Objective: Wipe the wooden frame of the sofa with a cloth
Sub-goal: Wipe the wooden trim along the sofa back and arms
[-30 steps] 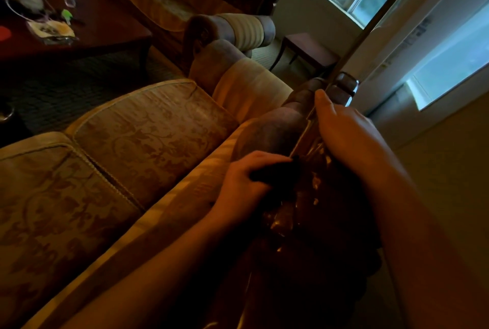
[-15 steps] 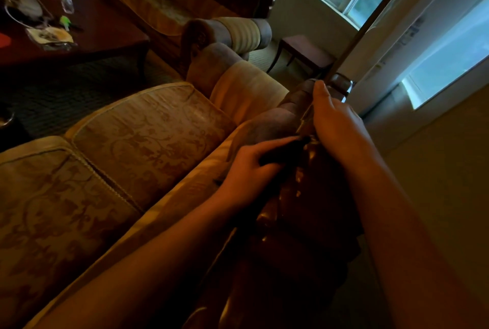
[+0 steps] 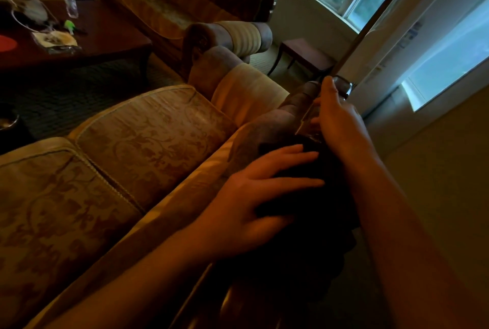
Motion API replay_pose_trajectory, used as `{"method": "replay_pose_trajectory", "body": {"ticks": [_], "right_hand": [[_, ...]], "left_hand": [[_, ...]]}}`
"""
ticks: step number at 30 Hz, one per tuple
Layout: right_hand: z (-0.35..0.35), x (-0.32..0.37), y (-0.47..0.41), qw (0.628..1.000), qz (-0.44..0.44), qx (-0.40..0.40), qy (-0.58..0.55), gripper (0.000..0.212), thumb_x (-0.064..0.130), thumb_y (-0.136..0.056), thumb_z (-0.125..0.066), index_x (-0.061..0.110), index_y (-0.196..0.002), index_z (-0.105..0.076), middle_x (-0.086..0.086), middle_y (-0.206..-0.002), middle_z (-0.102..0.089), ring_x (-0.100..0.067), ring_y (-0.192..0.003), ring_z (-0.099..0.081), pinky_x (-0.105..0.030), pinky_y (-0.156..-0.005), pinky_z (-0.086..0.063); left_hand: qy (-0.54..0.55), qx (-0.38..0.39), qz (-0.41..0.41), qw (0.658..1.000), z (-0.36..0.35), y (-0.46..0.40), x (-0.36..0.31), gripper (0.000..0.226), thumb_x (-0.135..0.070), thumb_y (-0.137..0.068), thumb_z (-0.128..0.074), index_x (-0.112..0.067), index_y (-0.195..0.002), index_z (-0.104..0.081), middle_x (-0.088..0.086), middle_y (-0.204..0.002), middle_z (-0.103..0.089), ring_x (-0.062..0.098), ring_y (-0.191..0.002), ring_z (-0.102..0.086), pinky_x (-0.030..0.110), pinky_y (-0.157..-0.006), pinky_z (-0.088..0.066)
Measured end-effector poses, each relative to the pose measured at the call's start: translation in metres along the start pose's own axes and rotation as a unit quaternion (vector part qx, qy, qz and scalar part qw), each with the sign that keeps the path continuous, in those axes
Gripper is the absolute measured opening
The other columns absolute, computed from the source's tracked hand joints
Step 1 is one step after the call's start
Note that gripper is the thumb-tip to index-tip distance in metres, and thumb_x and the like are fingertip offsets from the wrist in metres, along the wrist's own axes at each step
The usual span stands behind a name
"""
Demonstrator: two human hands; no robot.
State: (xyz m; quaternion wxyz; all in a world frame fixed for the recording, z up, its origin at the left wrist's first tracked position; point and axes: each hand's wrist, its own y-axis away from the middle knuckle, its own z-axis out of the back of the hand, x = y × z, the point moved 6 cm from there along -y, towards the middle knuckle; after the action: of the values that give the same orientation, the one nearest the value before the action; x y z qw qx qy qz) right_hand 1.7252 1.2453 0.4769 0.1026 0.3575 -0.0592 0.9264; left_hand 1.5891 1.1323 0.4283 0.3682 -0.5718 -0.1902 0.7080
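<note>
- Head view looks down along the back of a patterned sofa [image 3: 137, 149], with its dark wooden frame [image 3: 312, 122] running along the top edge on the right.
- My left hand [image 3: 254, 196] lies flat, fingers straight and spread, pressing a dark cloth [image 3: 304, 196] onto the frame near me.
- My right hand [image 3: 336, 119] rests farther along the same rail, fingers extended over the wood; I see nothing held in it, though its underside is hidden.
- I judge the wiping to be underway, with the far stretch of rail beyond the right hand not yet reached.
- Light is poor and the cloth is nearly the same colour as the wood, so I could miss patches or lose track of the cloth's edge.
- With only a flat palm on it, the cloth could slide off the far side of the rail and drop behind the sofa.
- A thin rod [image 3: 370, 19] leans just beyond the right hand; a long stroke might knock it.
</note>
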Motion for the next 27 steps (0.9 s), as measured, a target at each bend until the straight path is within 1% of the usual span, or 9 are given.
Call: {"method": "replay_pose_trajectory", "body": {"ticks": [3,5,8,10,13,17,21,25,27], "right_hand": [[0.001,0.001,0.001,0.999,0.017,-0.007,0.031,0.065,0.068,-0.09,-0.015,0.025,-0.115,-0.057,-0.007,-0.105,-0.062,-0.015,-0.09,-0.059,-0.04,-0.085,-0.045],[0.0,0.003,0.002,0.997,0.035,-0.007,0.069,0.064,0.067,-0.091,-0.013,0.027,-0.113,-0.057,0.0,-0.089,-0.058,-0.008,-0.077,-0.054,-0.032,-0.072,-0.039],[-0.004,0.004,0.004,0.994,0.039,-0.005,0.1,0.063,0.066,-0.091,-0.012,0.028,-0.115,-0.056,0.002,-0.086,-0.057,-0.009,-0.077,-0.054,-0.03,-0.07,-0.041],[-0.003,0.002,0.004,0.995,0.025,-0.014,0.094,0.064,0.067,-0.091,-0.013,0.028,-0.115,-0.057,-0.002,-0.095,-0.058,-0.013,-0.081,-0.054,-0.038,-0.084,-0.044],[-0.002,0.0,0.003,0.995,0.022,-0.016,0.094,0.063,0.067,-0.091,-0.014,0.027,-0.114,-0.057,0.002,-0.086,-0.051,-0.009,-0.074,-0.048,-0.039,-0.085,-0.041],[-0.003,0.001,0.001,0.995,0.031,-0.011,0.098,0.06,0.068,-0.09,-0.013,0.029,-0.098,-0.059,0.005,-0.079,-0.053,-0.009,-0.075,-0.052,-0.04,-0.084,-0.042],[-0.004,0.005,0.003,0.994,0.028,-0.003,0.103,0.058,0.067,-0.091,-0.013,0.03,-0.099,-0.057,-0.003,-0.095,-0.06,-0.016,-0.089,-0.057,-0.047,-0.093,-0.042],[-0.002,0.004,0.006,0.995,0.018,-0.006,0.102,0.059,0.065,-0.092,-0.015,0.029,-0.112,-0.058,-0.006,-0.107,-0.059,-0.022,-0.102,-0.056,-0.05,-0.098,-0.04],[-0.001,0.005,0.006,0.996,0.019,-0.009,0.085,0.058,0.063,-0.093,-0.016,0.028,-0.114,-0.058,-0.002,-0.1,-0.056,-0.02,-0.1,-0.056,-0.05,-0.099,-0.039]], "left_hand": [[0.035,0.015,0.024,0.999,0.002,0.007,0.031,0.04,-0.01,-0.087,-0.053,-0.009,-0.127,-0.055,0.007,-0.143,-0.043,0.01,-0.137,-0.035,0.018,-0.11,-0.025],[0.079,0.001,0.148,0.986,-0.008,0.001,0.066,0.041,-0.002,-0.091,-0.052,-0.008,-0.131,-0.052,0.005,-0.144,-0.043,0.0,-0.131,-0.038,0.012,-0.105,-0.03],[0.141,-0.042,0.336,0.93,-0.029,-0.027,0.112,0.033,-0.004,-0.095,-0.048,-0.007,-0.127,-0.056,0.009,-0.125,-0.06,0.011,-0.107,-0.055,0.03,-0.097,-0.043],[0.154,-0.056,0.341,0.926,-0.032,-0.056,0.109,0.027,-0.008,-0.096,-0.047,-0.004,-0.119,-0.062,0.01,-0.101,-0.067,0.015,-0.087,-0.06,0.038,-0.085,-0.048],[0.19,-0.073,0.255,0.945,-0.021,-0.046,0.073,0.03,-0.011,-0.093,-0.05,-0.015,-0.12,-0.063,-0.01,-0.075,-0.069,0.004,-0.063,-0.063,0.022,-0.061,-0.05],[0.101,-0.069,0.119,0.985,0.0,0.029,0.054,0.041,-0.012,-0.089,-0.054,-0.021,-0.129,-0.056,-0.009,-0.129,-0.059,0.007,-0.119,-0.055,0.017,-0.096,-0.042],[0.033,0.025,0.215,0.976,-0.024,0.019,0.108,0.046,0.001,-0.092,-0.052,-0.008,-0.137,-0.045,0.006,-0.143,-0.043,0.011,-0.135,-0.035,0.026,-0.113,-0.027],[0.166,-0.042,0.388,0.906,-0.043,-0.045,0.145,0.037,-0.01,-0.099,-0.042,-0.007,-0.136,-0.048,0.019,-0.13,-0.055,0.035,-0.12,-0.051,0.037,-0.098,-0.041],[0.175,-0.071,0.363,0.912,-0.042,-0.046,0.131,0.031,-0.015,-0.098,-0.042,-0.011,-0.126,-0.056,0.018,-0.117,-0.062,0.039,-0.109,-0.056,0.041,-0.086,-0.047]]}}
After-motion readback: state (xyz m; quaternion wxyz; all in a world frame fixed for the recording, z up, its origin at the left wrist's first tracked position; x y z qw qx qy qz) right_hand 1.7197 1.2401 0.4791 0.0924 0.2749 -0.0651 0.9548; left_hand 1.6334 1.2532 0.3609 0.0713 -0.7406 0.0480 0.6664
